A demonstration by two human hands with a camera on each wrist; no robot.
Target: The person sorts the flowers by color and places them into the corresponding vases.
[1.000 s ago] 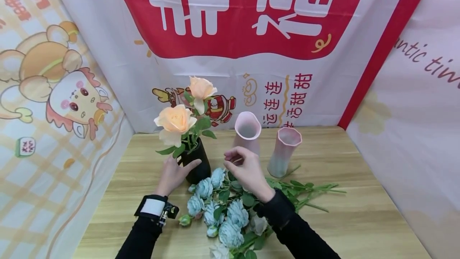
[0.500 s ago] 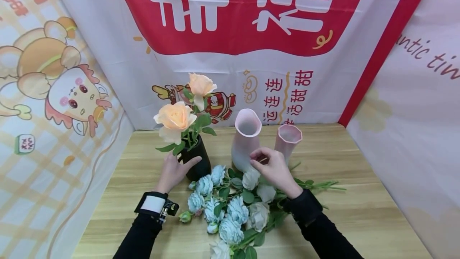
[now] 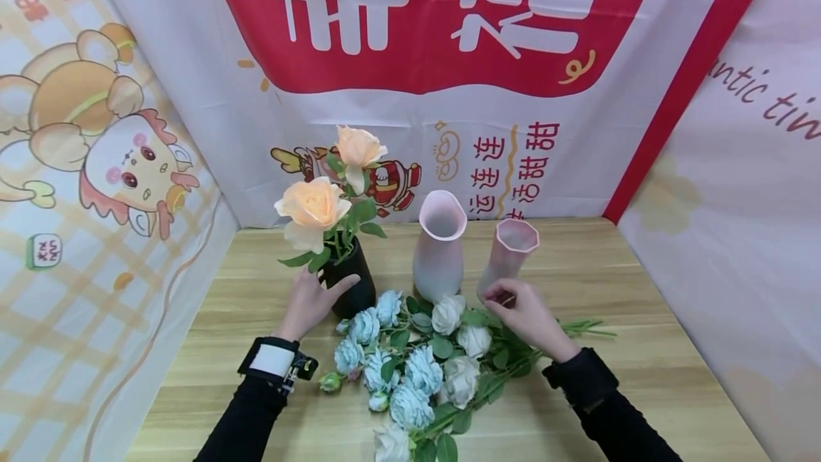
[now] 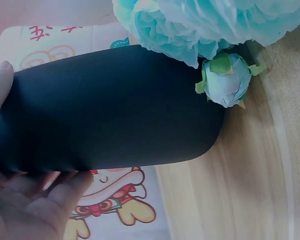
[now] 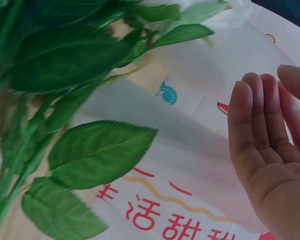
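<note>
My left hand (image 3: 308, 304) holds the black vase (image 3: 356, 291) by its side, thumb on one face and fingers on the other in the left wrist view. Two peach roses (image 3: 312, 204) with green leaves stand in that vase. On the right, my right hand (image 3: 531, 316) hovers over green stems (image 3: 589, 329), in front of the short pink-rimmed vase (image 3: 511, 254). Its fingers (image 5: 258, 117) are loosely bent, with the thumb apart and nothing between them in the right wrist view. The lower part of the short vase is partly hidden by this hand.
Blue flowers (image 3: 412, 405) and white roses (image 3: 462, 380) lie heaped on the wooden table (image 3: 648, 376) between the arms. A tall pale vase (image 3: 439, 269) stands behind them. Printed cloth walls (image 3: 385, 113) close off the back and sides.
My right hand has moved right, from beside the black vase past the tall vase to the short vase, uncovering the white roses. The left hand has stayed on the black vase.
</note>
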